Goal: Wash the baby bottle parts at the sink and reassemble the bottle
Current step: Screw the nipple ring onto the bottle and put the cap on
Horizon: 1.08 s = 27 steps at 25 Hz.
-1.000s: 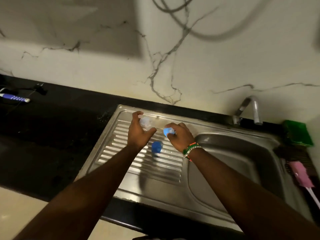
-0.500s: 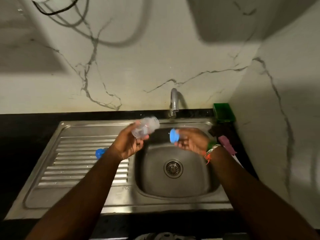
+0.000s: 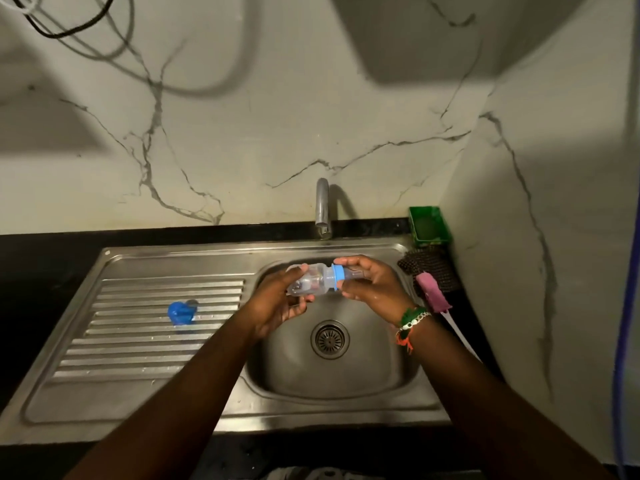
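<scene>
A clear baby bottle (image 3: 311,280) lies sideways above the sink basin (image 3: 329,375). My left hand (image 3: 277,303) grips its base end. A blue collar ring (image 3: 338,277) with the teat sits against the bottle's mouth, and my right hand (image 3: 370,284) holds that ring and teat with curled fingers. A blue cap (image 3: 180,312) lies on the ribbed drainboard (image 3: 138,341) to the left, apart from both hands.
The tap (image 3: 322,209) stands behind the basin, no water visible. A green tray (image 3: 429,226), a dark scrubber (image 3: 429,268) and a pink-headed brush (image 3: 433,294) sit at the right. The drain (image 3: 329,339) is below the hands. A wall closes the right side.
The hands have come together over the basin. The blue ring, held apart from the bottle half a second ago, now sits on the bottle's mouth. The bottle has tilted to horizontal.
</scene>
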Each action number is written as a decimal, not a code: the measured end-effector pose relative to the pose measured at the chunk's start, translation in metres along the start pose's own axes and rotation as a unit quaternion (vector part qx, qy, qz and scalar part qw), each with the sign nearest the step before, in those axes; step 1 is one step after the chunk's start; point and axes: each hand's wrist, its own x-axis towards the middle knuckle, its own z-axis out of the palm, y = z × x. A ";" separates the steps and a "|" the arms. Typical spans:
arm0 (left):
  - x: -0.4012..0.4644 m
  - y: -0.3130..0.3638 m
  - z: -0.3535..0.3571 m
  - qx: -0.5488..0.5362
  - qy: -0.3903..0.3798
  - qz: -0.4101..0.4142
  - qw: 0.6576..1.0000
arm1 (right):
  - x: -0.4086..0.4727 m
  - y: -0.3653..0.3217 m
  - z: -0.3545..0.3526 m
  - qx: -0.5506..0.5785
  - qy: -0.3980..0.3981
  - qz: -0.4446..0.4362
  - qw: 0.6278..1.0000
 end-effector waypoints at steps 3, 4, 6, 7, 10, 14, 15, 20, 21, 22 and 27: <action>-0.010 0.002 0.006 -0.006 -0.019 0.017 1.000 | 0.001 -0.002 -0.011 -0.064 -0.007 -0.057 0.996; -0.011 0.000 0.006 -0.005 -0.025 0.028 0.999 | 0.002 -0.003 -0.013 -0.073 -0.007 -0.052 0.996; -0.014 -0.001 0.006 -0.009 -0.028 0.047 0.998 | 0.003 -0.007 -0.013 -0.079 -0.016 -0.034 0.996; -0.016 0.000 0.005 -0.018 -0.025 0.051 0.998 | 0.004 -0.008 -0.010 -0.080 -0.020 -0.031 0.996; -0.020 -0.004 0.002 -0.034 -0.030 0.068 0.997 | 0.005 -0.009 -0.005 -0.093 -0.023 -0.032 0.995; -0.027 -0.006 0.001 -0.027 -0.041 0.111 0.993 | 0.002 -0.019 0.005 -0.098 -0.011 0.001 0.995; -0.030 -0.004 0.001 -0.021 -0.044 0.124 0.991 | 0.000 -0.024 0.007 -0.096 -0.007 0.024 0.995; -0.037 -0.001 -0.011 0.043 -0.086 0.177 0.980 | 0.002 -0.050 0.003 -0.092 -0.041 0.153 0.983; -0.038 0.000 -0.012 0.049 -0.092 0.176 0.979 | 0.001 -0.053 0.002 -0.098 -0.050 0.153 0.982; -0.039 0.001 -0.011 0.055 -0.089 0.173 0.979 | 0.000 -0.055 0.003 -0.104 -0.056 0.139 0.983; -0.040 0.008 -0.005 0.059 -0.024 0.178 0.982 | -0.007 -0.048 0.009 -0.201 -0.009 -0.028 0.979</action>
